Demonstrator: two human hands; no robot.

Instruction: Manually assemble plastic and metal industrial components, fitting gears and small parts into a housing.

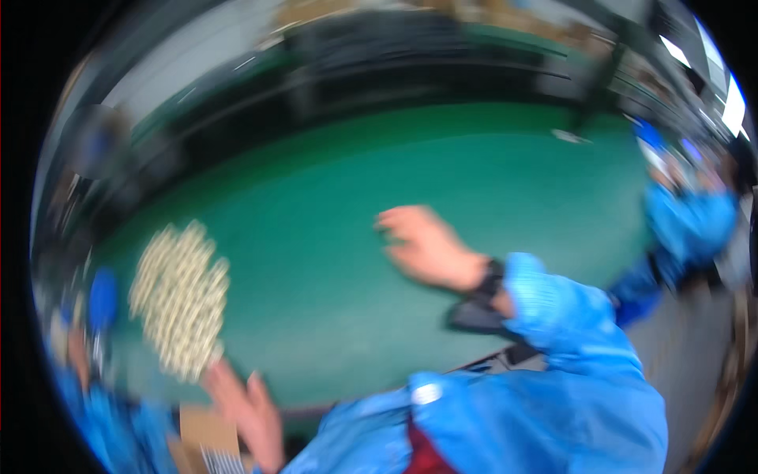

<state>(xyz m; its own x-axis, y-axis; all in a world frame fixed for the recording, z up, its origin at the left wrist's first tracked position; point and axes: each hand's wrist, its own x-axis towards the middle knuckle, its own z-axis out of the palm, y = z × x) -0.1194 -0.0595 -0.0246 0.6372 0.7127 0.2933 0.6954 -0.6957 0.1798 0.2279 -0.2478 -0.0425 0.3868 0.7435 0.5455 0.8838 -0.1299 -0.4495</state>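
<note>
While motion blur softens nearly everything here, a broad green surface (332, 316) can be made out, running from the near edge away to the far side. Toward its left end lies a heap of slender, pale cream pieces (178, 300), packed close and mostly slanting the same way. The left hand (246, 411) comes in from the near edge, its fingertips meeting the near end of the heap; its grip is wide, fingers stretched out and thumb set apart, though I cannot tell whether a piece is pinched there. The right hand (430, 246) is over the middle of the surface, well apart from the heap, its grip loosely spread with the fingers slightly bent and nothing seen between them. A black band (491, 276) circles the right wrist, and a dark object (474, 316) shows just beside it on the near side. Just left of the left forearm is a brown carton (207, 430), bearing a pale label (223, 461) with dark stripes, too smeared to read. A round white patch (427, 393) marks the person's blue jacket (521, 419); whether it carries print cannot be told. At the far right of the surface lies a small whitish item (570, 137), also illegible. Blue-clad co-workers are at the right (687, 217) and near left (118, 423).
</note>
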